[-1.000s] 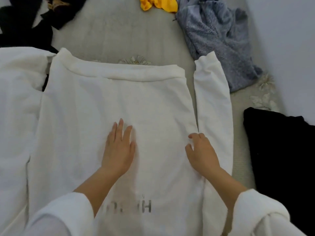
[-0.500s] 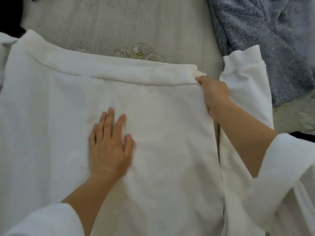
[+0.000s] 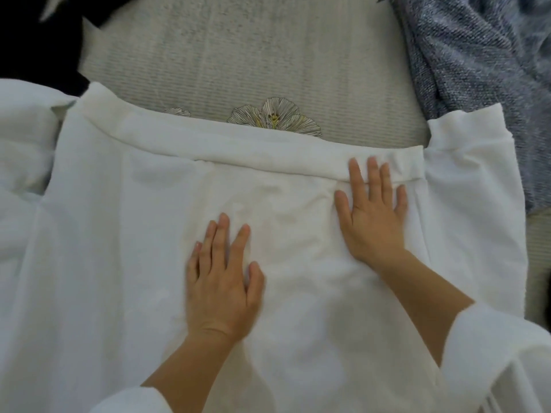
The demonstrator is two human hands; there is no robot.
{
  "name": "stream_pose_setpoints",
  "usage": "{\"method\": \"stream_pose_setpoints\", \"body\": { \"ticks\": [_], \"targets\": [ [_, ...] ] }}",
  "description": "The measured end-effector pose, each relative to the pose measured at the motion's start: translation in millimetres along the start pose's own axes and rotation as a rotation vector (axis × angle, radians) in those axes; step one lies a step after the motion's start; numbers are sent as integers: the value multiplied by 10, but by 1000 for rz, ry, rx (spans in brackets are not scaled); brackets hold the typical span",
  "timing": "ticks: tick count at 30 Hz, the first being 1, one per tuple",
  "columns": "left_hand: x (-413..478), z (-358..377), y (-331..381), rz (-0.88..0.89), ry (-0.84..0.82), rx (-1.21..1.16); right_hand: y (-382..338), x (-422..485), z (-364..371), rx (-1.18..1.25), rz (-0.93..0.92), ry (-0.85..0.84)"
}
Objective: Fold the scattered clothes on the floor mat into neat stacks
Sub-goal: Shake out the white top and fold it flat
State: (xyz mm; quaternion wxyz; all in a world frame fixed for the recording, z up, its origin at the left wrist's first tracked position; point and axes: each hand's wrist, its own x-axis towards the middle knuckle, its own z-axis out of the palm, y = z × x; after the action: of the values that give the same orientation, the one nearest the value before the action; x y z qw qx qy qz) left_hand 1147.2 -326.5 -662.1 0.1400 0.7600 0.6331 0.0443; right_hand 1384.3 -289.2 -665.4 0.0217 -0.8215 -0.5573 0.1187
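white sweatshirt [image 3: 119, 263]: bottom cut off | blue garment [image 3: 477, 70]: cropped right | black cloth [image 3: 29, 40]: cropped left

Lets go of the right corner of the hem band [image 3: 238, 147], pinched half a second ago, and lays the right hand [image 3: 372, 216] flat on the white sweatshirt [image 3: 119, 234] just inside that corner, fingers straight, tips over the band. Brings it nearer the left hand [image 3: 222, 281], with faint creases now bunched between them.

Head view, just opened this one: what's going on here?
A person has a white sweatshirt spread on the mat. The left hand presses flat on its middle; the right hand lies flat near the band, fingertips on it. No fold is made yet. A blue garment and black clothes lie crumpled beyond.
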Motion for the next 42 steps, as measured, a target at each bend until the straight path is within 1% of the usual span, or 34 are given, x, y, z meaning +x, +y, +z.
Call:
{"method": "stream_pose_setpoints", "body": {
  "ticks": [2,4,6,7,8,10,11,12,13,14,16,17,18,20,22,24,25,26,27,28,29,30,31,32,34,36,38,40,42],
  "targets": [
    [1,0,1,3,-17,9,14,14,21,-7,17,-9],
    [10,-44,36,-5,-40,6,2,34,-38,-25,23,-71],
    [76,-145,30,-12,-52,-63,-29,95,-162,-43,41,-157],
    [160,-219,-10,14,-43,-136,-57,155,-257,-25,59,-172],
    [289,-308,-82,44,-25,-222,-83,225,-359,15,83,-151],
    [660,-502,-315,13,3,-348,-114,368,-515,68,108,-38],
    [893,-578,-469,-25,63,-335,-128,417,-551,55,103,-20],
    [1139,-650,-624,-64,128,-284,-142,442,-561,48,97,-48],
    [1380,-725,-770,-104,147,-236,-157,436,-540,69,103,-96],
    [1597,-791,-901,-139,110,-196,-172,410,-496,109,120,-122],
    [1892,-845,-1095,-159,-34,-134,-189,336,-380,190,156,-50],
    [1954,-835,-1153,-161,-68,-129,-187,306,-337,218,158,14],
    [1977,-822,-1183,-153,-61,-139,-182,295,-316,242,151,66],
    [1954,-811,-1179,-117,32,-164,-167,321,-347,306,135,134],
    [1960,-818,-1169,-105,177,-225,-126,375,-436,405,170,232],
    [2043,-899,-1134,-131,341,-364,-113,444,-550,481,213,372],
    [2095,-930,-1099,-144,382,-438,-117,470,-579,522,228,408],
    [2131,-918,-1060,-146,376,-489,-137,475,-583,558,245,389],
    [2130,-873,-1008,-143,313,-503,-155,458,-541,549,257,309],
    [2086,-791,-955,-135,207,-464,-164,407,-452,470,247,190],
    [2002,-673,-917,-130,87,-362,-169,329,-324,331,213,59],
    [1902,-545,-896,-116,13,-226,-180,240,-193,193,168,-13],
    [1800,-433,-890,-87,5,-100,-195,158,-80,98,127,-12],
    [1728,-350,-904,-54,46,-20,-197,108,4,51,102,25],
    [1717,-271,-946,-23,123,28,-190,110,101,32,90,110],
    [1756,-241,-984,-24,103,45,-169,137,135,19,79,126],
    [1800,-250,-984,-62,18,89,-137,165,116,23,70,64],
    [1780,-330,-877,-125,-70,142,-98,193,-5,91,61,-67],
    [1575,-420,-664,-152,-68,78,-62,156,-227,208,47,-167]
  ]
}}
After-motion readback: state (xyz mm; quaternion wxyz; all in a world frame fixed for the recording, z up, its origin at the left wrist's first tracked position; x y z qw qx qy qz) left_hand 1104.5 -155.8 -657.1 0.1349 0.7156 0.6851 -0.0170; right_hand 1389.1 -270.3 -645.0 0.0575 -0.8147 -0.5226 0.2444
